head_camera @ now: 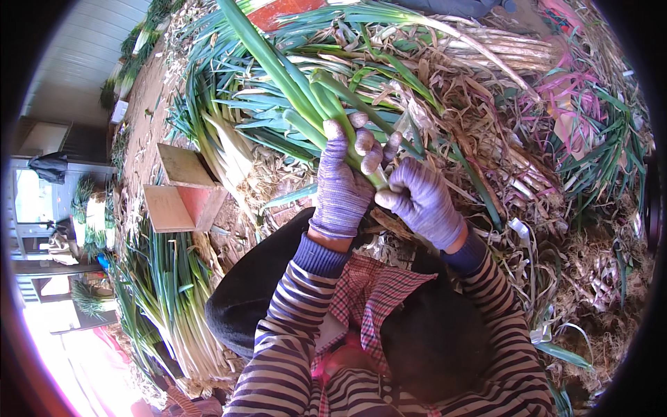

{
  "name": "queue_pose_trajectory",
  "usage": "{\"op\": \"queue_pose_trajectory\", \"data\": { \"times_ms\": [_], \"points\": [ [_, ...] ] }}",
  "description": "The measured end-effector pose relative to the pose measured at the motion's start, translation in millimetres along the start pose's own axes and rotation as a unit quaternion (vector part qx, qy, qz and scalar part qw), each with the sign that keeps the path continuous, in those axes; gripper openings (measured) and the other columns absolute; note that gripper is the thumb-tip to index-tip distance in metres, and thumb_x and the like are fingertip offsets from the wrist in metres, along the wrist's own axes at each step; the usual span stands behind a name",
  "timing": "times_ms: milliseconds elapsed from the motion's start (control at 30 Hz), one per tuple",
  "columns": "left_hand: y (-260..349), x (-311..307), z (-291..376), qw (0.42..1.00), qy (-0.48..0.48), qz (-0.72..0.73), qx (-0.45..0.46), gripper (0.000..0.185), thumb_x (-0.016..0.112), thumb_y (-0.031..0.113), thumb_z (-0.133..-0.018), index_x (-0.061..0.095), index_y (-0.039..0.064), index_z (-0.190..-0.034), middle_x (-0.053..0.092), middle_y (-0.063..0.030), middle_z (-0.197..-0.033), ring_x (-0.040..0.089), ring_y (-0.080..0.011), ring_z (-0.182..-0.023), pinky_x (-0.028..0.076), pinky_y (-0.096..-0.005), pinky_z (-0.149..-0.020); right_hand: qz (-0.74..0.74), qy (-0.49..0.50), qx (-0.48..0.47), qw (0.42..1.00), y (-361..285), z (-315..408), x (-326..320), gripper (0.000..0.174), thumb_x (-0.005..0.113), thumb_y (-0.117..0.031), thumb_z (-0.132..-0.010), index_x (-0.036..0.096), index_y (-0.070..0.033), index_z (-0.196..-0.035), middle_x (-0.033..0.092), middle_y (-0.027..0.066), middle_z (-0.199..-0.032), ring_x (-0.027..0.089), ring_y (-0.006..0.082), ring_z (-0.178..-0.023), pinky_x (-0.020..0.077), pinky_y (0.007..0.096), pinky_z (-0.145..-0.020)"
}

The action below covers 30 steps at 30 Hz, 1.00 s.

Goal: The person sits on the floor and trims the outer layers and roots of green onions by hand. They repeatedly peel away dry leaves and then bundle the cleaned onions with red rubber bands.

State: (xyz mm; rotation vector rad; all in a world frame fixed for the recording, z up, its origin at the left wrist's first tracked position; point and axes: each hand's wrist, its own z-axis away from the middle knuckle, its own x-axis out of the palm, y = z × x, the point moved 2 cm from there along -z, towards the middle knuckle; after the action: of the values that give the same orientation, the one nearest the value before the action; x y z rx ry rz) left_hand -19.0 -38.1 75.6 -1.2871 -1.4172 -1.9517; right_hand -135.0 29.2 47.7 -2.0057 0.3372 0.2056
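Note:
My left hand [344, 182], in a purple knitted glove with pale fingertips, is wrapped around a large green onion [325, 99] above my lap. Its thick green leaves point up and away to the left. Beside that grip, my right hand [427, 203], gloved alike, has thumb and curled fingers pinched at the onion's pale lower shaft [379, 179]. Its fingers hide the lower end of the shaft. A bent green leaf [359, 104] hangs off to the right of the stalk. Beyond my hands lies a heap of green onions with dry brown outer leaves [469, 104].
Pale-stemmed green onions [224, 140] lie left of the heap, and another pile [177, 307] lies at my left. Between them is a small wooden stand [172, 208]. Pink plastic strips [573, 94] and root trimmings [594, 292] litter the right side.

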Motion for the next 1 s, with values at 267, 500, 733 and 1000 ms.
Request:
{"op": "queue_pose_trajectory", "data": {
  "times_ms": [267,500,733,1000],
  "points": [
    [11,-11,-4,0.999,0.022,-0.040,0.014,0.039,0.047,0.041,-0.096,0.054,0.005,-0.107,0.049,0.0014,-0.068,0.049,-0.0115,-0.057,0.044,-0.0450,-0.099,-0.100,0.159,0.092,0.978,2,19,-24,0.028,0.072,-0.020,-0.079,0.051,-0.004,-0.088,0.057,0.0073,-0.076,0.055,0.0208,-0.061,0.0483,0.0310,-0.059],
    [1,-5,0,0.998,-0.039,-0.051,0.016,0.055,0.060,0.039,-0.090,0.041,0.006,-0.131,0.051,-0.0011,-0.083,0.054,-0.0151,-0.075,0.041,-0.0438,-0.101,-0.027,0.058,0.076,0.995,5,0,1,0.031,0.075,-0.018,-0.077,0.056,-0.003,-0.095,0.059,0.0060,-0.084,0.059,0.0174,-0.075,0.0488,0.0314,-0.068],
    [-1,-14,2,0.994,-0.062,-0.088,-0.002,0.056,0.068,0.025,-0.085,0.042,0.006,-0.132,0.057,-0.0045,-0.095,0.061,-0.0230,-0.093,0.041,-0.0484,-0.101,-0.322,-0.041,0.211,0.922,22,-2,-1,0.021,0.069,-0.007,-0.083,0.048,-0.004,-0.081,0.045,-0.0023,-0.072,0.044,0.0054,-0.066,0.0419,0.0224,-0.060],
    [1,-28,-3,0.989,0.055,-0.133,0.029,0.025,0.068,0.017,-0.086,0.052,0.004,-0.101,0.056,-0.0044,-0.087,0.060,-0.0207,-0.081,0.055,-0.0451,-0.082,-0.144,0.079,0.057,0.985,12,18,7,0.019,0.070,-0.009,-0.080,0.053,-0.003,-0.086,0.053,0.0023,-0.088,0.048,0.0093,-0.074,0.0454,0.0249,-0.068]
  ]
}}
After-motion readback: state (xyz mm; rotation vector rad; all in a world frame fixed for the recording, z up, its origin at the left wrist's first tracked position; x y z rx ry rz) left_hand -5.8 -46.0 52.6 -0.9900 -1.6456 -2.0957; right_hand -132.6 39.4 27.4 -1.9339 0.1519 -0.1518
